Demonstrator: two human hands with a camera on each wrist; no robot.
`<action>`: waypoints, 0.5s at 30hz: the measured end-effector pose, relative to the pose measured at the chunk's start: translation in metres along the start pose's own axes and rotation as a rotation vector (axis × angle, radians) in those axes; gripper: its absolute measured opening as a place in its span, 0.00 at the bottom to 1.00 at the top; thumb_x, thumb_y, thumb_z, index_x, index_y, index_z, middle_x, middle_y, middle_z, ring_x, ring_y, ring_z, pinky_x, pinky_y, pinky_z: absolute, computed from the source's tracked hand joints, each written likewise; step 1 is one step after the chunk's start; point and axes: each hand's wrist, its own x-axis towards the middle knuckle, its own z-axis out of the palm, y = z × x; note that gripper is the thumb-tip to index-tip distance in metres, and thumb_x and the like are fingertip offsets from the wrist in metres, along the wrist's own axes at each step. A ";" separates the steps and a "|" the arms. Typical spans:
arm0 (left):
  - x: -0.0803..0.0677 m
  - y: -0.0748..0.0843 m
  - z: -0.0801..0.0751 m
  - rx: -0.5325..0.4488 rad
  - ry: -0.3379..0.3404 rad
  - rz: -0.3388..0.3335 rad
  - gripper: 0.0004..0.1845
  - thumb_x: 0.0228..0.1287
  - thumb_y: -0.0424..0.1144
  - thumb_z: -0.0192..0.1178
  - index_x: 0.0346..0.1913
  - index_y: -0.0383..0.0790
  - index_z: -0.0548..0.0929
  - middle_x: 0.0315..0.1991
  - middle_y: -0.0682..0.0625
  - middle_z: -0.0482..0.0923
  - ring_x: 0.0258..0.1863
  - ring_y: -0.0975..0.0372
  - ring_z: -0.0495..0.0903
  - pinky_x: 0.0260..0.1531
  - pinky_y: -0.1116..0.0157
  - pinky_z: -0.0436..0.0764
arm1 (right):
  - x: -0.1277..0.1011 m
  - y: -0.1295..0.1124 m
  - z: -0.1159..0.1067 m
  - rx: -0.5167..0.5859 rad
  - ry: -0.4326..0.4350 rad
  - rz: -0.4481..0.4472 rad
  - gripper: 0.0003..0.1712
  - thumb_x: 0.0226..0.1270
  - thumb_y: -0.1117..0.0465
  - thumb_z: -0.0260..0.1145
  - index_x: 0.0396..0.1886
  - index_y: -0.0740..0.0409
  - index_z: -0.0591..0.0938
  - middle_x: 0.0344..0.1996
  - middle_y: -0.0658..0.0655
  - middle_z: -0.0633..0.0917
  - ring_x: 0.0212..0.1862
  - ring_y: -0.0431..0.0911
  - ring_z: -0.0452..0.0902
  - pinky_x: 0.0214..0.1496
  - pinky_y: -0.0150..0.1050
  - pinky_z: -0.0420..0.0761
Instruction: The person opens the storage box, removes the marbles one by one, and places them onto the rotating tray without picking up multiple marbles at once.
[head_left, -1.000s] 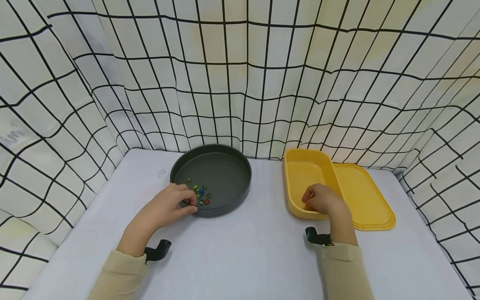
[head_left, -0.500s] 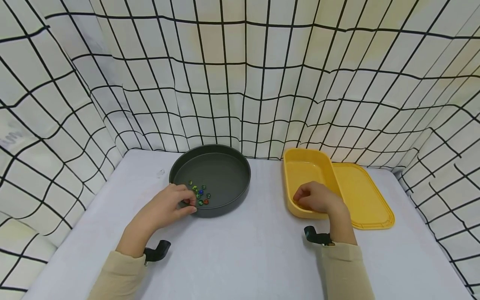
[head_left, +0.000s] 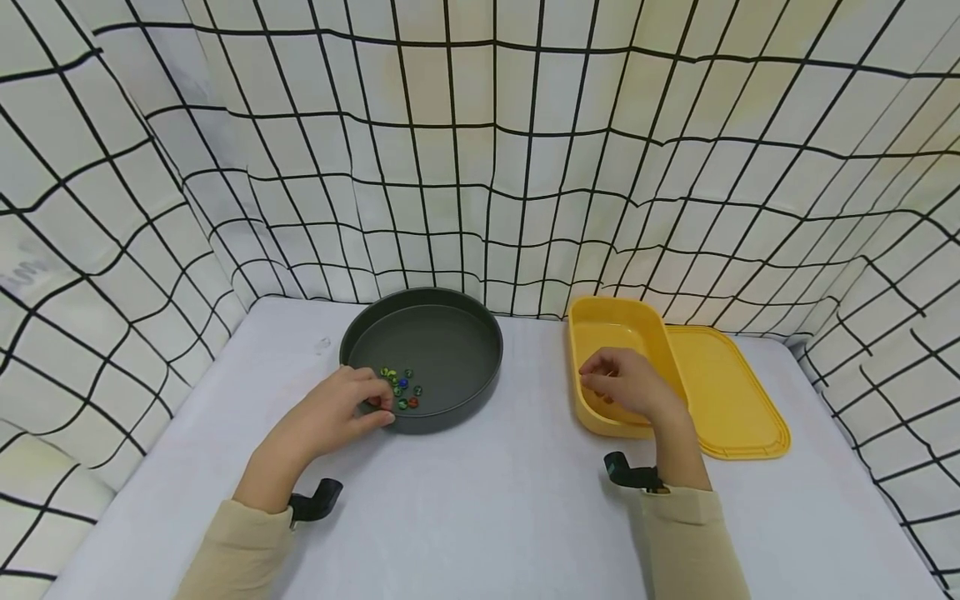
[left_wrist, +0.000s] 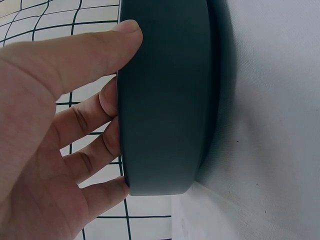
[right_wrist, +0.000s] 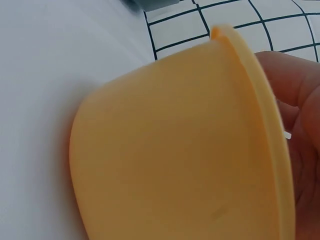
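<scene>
While the left hand (head_left: 337, 417) grips the dark pan (head_left: 442, 342), the right hand (head_left: 630, 392) hovers over the yellow box (head_left: 600, 321).

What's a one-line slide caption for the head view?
Left hand grips the near rim of a dark pan of marbles; right hand hovers over a yellow tub beside its lid.

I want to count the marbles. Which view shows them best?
The head view: it looks down into the pan, where the marbles lie beside the left hand. The left wrist view shows only the pan's outer wall; the right wrist view shows only the yellow box.
</scene>
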 end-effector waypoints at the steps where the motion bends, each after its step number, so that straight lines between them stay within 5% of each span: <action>1: 0.000 0.000 0.000 -0.001 0.000 0.001 0.12 0.58 0.40 0.74 0.30 0.59 0.79 0.29 0.64 0.71 0.34 0.61 0.70 0.36 0.62 0.72 | 0.000 -0.001 0.000 0.015 0.013 -0.003 0.09 0.70 0.57 0.67 0.43 0.56 0.83 0.35 0.57 0.83 0.35 0.51 0.78 0.40 0.41 0.83; 15: 0.000 0.000 0.000 -0.013 0.004 -0.005 0.11 0.57 0.40 0.74 0.30 0.58 0.80 0.29 0.64 0.72 0.35 0.61 0.70 0.36 0.62 0.73 | 0.003 -0.022 0.010 0.173 0.095 -0.152 0.09 0.67 0.58 0.71 0.43 0.56 0.84 0.38 0.57 0.85 0.36 0.53 0.81 0.41 0.39 0.85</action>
